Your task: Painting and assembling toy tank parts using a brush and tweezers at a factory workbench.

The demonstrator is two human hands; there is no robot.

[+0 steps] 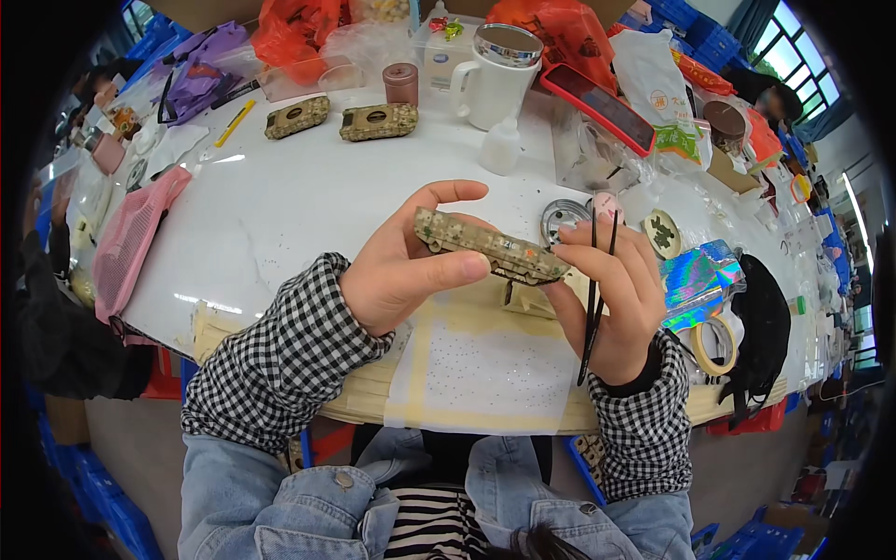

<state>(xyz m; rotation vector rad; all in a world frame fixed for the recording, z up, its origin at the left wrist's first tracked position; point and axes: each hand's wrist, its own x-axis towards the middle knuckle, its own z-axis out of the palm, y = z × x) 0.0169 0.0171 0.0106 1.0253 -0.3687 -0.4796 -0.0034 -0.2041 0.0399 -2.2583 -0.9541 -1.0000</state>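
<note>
Both hands raised just above the near edge of the white worktop [308, 201], meeting over a patch of cream masking tape and speckled paper [485, 369] laid there, likely as a protective work mat. Left hand [406, 266] grips a long, flat camouflage-painted plastic model tank hull [485, 245]: thumb along the near side, fingers curled over the far side, so the piece sits level and its right end stays free. Right hand [611, 289] steadies that free end with its fingertips from below while pinching slim black tweezers [595, 289] between thumb and fingers; the tweezers stand nearly upright, tips up past the fingers, tail trailing down toward the wrist. Held that way they seem parked yet ready, not working on the hull at present. Whether the tips are pressed closed cannot be told. Toward the far edge, two more camouflage model hulls [347, 119] lie side by side, well apart from the hands, apparently set aside. Near them a white mug with a shiny metal lid [495, 79], a small white squeeze bottle [501, 147] and a red-cased phone [597, 107]. At the right edge, a roll of tan tape [714, 343] and iridescent foil sheet [700, 280] sit within easy reach. A pink mesh pouch [135, 243] hangs over the left edge.
</note>
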